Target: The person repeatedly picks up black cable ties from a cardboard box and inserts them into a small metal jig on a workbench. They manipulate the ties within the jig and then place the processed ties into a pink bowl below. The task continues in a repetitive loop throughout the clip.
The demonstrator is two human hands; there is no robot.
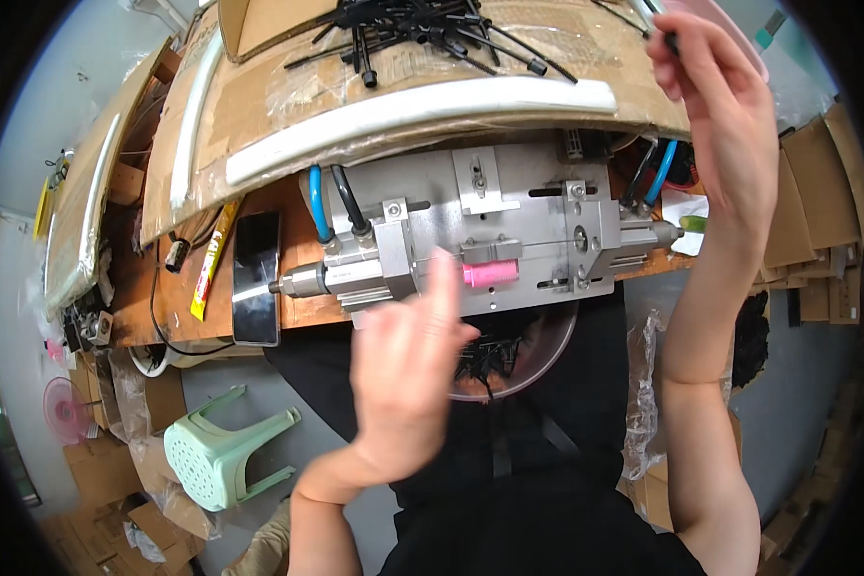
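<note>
At the centre of the head view, a metal clamping fixture [542,221] stands on the bench [144,315], with a pink piece [494,275] at its front edge, between two opposed end units, presumably so placed to be within easy reach. Just left of it, the left hand [398,379] has its index finger extended and the others apparently curled; blur prevents confirming contact or whether anything is held. At upper right, the right hand [715,91] is raised, fingers narrowed on a small dark item [671,41], its kind too small to tell.

Top centre, slender black parts [432,29] lie heaped on a cardboard sheet [283,91], likely raised there for picking by hand. A white foam strip [422,117] follows the sheet's near edge, probably as padding. Lower centre, a clear bowl [559,355] containing dark parts sits over the lap, presumably to keep them close. A phone [256,278] lies left of the fixture, well clear of the end units' middle gap.
</note>
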